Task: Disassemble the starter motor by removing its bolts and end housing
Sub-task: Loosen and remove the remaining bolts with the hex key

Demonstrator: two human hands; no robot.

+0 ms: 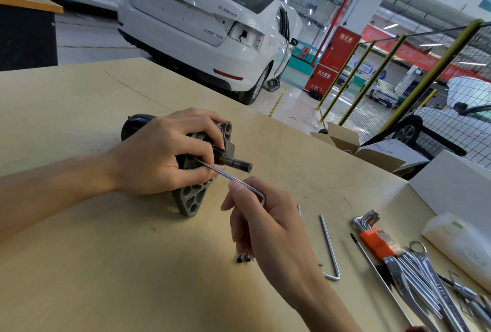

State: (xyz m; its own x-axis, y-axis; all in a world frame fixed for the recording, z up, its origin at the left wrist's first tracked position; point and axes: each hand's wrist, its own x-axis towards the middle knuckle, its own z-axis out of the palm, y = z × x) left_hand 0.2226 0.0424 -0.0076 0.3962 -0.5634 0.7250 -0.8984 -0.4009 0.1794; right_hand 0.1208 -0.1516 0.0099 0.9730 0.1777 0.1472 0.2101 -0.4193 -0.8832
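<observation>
Right hand [261, 221] pinches hex key [233, 178]; left hand [162, 150] grips starter motor [198, 172] mid-table; we judge it heavy, rigid, greasy.

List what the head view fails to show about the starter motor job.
- Hex key tip and the bolt it meets: hidden behind the left hand fingers.
- Starter motor body: mostly covered by that hand.
- Bolts on the table: partly behind the right hand, count unclear.
- Wrenches: cut off by the bottom right edge.
</observation>
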